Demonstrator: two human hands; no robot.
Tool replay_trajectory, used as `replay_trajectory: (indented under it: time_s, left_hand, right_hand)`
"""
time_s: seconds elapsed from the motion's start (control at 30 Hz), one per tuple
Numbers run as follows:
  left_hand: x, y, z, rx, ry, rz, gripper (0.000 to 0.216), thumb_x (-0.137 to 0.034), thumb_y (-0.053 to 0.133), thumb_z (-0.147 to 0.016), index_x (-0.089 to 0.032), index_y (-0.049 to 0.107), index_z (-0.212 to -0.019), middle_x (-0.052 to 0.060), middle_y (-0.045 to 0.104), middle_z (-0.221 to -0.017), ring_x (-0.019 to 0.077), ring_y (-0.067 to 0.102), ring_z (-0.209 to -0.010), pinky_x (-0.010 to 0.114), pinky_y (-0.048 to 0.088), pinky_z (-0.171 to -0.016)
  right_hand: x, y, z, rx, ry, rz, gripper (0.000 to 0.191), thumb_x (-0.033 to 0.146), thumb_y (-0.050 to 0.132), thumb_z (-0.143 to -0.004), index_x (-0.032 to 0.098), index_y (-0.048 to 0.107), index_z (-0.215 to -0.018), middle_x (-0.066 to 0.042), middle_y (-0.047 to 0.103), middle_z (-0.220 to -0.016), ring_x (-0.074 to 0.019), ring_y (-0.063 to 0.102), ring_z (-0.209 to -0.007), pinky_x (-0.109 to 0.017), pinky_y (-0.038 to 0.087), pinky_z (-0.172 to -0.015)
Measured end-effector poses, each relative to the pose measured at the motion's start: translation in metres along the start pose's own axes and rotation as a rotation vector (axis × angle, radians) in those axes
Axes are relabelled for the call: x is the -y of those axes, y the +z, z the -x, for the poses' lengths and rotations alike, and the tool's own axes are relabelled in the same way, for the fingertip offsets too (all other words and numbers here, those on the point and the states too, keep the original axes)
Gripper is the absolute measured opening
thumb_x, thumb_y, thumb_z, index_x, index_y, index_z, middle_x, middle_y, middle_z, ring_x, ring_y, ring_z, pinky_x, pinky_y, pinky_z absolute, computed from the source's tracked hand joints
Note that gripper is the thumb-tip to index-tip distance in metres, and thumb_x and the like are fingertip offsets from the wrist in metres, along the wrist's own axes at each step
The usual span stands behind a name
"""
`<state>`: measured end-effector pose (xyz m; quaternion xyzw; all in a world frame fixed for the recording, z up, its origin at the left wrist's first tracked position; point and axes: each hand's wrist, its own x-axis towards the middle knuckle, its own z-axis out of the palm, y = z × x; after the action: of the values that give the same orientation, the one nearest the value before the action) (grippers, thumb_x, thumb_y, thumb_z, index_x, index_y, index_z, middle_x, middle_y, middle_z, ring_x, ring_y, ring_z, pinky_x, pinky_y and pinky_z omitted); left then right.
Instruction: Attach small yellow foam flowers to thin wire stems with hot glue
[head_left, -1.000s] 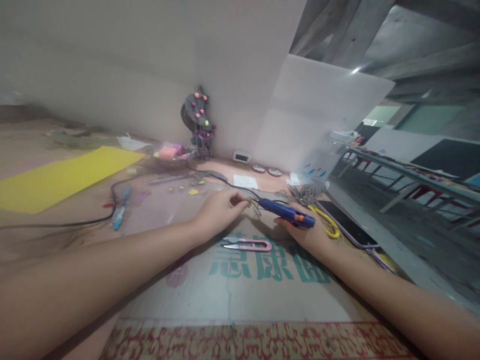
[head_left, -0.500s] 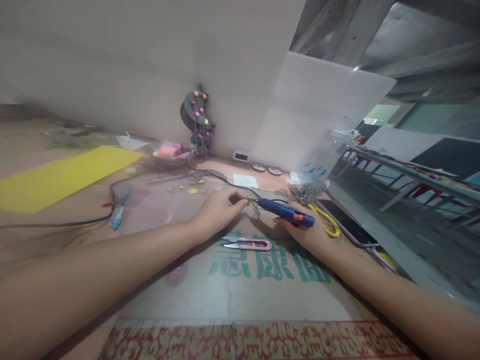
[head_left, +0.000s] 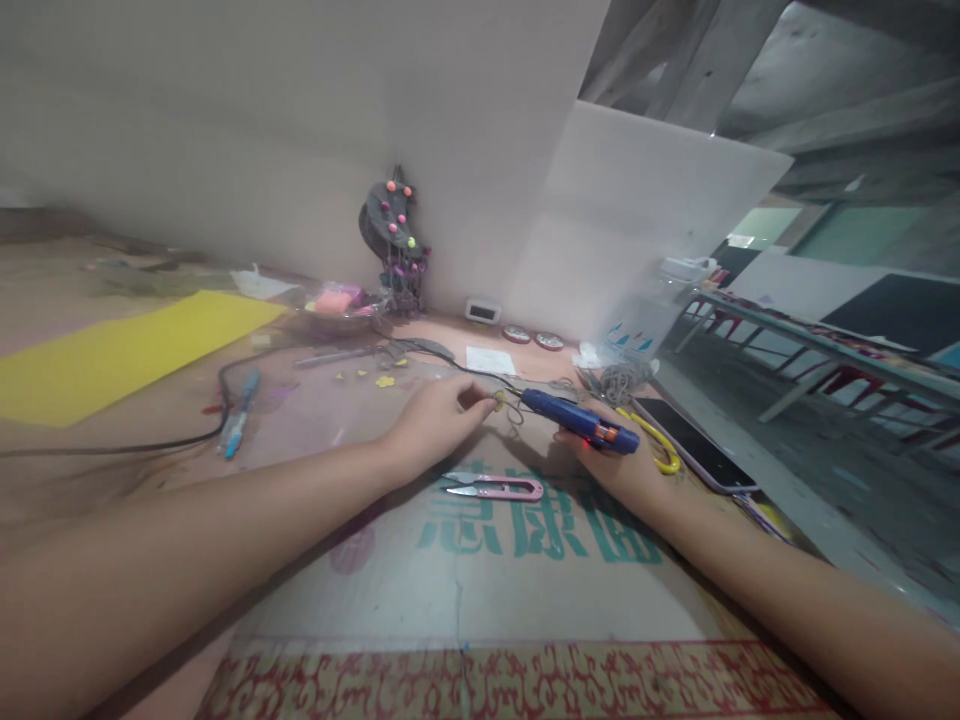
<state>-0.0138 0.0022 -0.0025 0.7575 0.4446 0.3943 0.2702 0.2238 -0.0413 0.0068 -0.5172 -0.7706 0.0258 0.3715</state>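
Note:
My left hand (head_left: 439, 420) pinches a small yellow piece (head_left: 499, 400) between thumb and fingertips. A thin grey cord (head_left: 516, 413) loops out beside that piece. My right hand (head_left: 611, 462) is wrapped round a blue hot glue gun (head_left: 576, 418), its nozzle pointing left at the yellow piece with a small gap between. A red glow shows under the gun near my fingers. Pink-handled thread snips (head_left: 510, 488) lie on the board just below my hands. Several yellow flower-shaped bits (head_left: 385, 381) rest beyond my left wrist.
A black cable (head_left: 206, 437) crosses the left side near a blue pen (head_left: 241, 420) and yellow sheet (head_left: 135, 350). Yellow-handled scissors (head_left: 666, 450) and a phone (head_left: 694, 440) lie by the right edge. A grey moon ornament (head_left: 394, 225) stands against the back panel.
The glue gun and my right hand have shifted slightly right and down, drawing the nozzle back from the yellow piece. My left hand has stayed in place.

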Motion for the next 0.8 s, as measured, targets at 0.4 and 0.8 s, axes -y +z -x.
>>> replay_trajectory:
  time_s: [0.4, 0.8]
  left_hand:
    - [0.007, 0.003, -0.001, 0.026, 0.05, -0.038, 0.019, -0.035, 0.055, -0.084, -0.019, 0.065, -0.081, 0.001, 0.07, -0.084, 0.0174, 0.061, -0.075, 0.028, 0.042, -0.066]
    - [0.006, 0.004, -0.001, 0.058, 0.055, -0.033, 0.02, -0.034, 0.054, -0.084, -0.019, 0.067, -0.081, 0.003, 0.071, -0.084, 0.0175, 0.061, -0.075, 0.027, 0.041, -0.062]
  right_hand:
    - [0.001, 0.0, -0.001, -0.012, 0.012, -0.085, 0.01, 0.031, 0.063, -0.081, 0.021, 0.062, -0.082, -0.001, 0.069, -0.078, -0.0168, 0.062, -0.069, -0.028, 0.048, -0.064]
    - [0.004, 0.003, -0.021, 0.044, 0.074, -0.171, 0.025, 0.04, 0.055, -0.086, 0.019, 0.065, -0.092, -0.006, 0.069, -0.087, -0.0201, 0.063, -0.079, -0.033, 0.051, -0.074]
